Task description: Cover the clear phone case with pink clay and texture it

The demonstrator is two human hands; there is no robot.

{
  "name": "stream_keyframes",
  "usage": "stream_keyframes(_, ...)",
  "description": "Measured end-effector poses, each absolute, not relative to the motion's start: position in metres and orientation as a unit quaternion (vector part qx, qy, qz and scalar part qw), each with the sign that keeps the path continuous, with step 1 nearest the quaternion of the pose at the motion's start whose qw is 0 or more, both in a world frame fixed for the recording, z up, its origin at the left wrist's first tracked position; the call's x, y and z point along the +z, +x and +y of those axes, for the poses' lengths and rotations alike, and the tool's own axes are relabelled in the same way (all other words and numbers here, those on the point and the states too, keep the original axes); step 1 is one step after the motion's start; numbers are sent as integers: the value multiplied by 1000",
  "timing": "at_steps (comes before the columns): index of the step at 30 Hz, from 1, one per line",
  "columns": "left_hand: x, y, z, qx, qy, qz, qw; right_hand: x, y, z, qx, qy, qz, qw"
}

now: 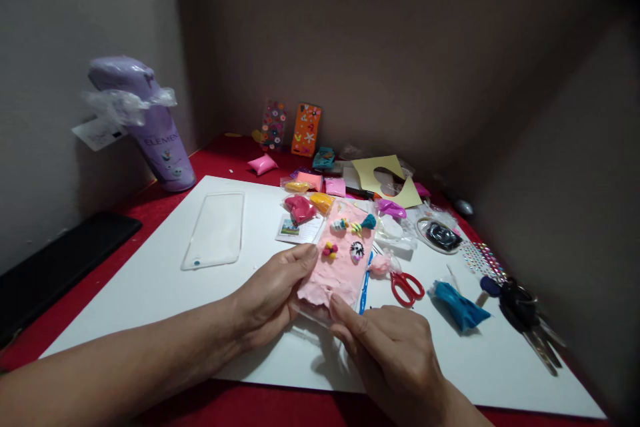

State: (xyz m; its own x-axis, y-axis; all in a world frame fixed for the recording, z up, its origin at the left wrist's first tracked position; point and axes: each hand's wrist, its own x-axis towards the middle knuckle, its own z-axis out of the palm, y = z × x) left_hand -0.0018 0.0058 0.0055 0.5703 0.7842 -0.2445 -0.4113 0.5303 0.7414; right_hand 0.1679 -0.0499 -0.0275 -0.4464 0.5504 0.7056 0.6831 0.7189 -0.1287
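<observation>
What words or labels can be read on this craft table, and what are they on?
"ELEMEN": on the purple bottle; any further letters curve out of sight.
The white tag on that bottle: print too small to read.
The small printed card: too blurred to read.
No words on the pink clay-covered case, held by the left hand and right hand: decorations only.
</observation>
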Motion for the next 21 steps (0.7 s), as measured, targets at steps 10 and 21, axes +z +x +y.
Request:
stream_keyframes(10, 6, 0, 8, 372, 304, 294, 826, -26, 169, -51, -88, -357, -855, 366)
stream_keyframes(21, 8, 1, 7, 373, 305, 310, 819, -31, 170, -52, -82, -356, -861, 354)
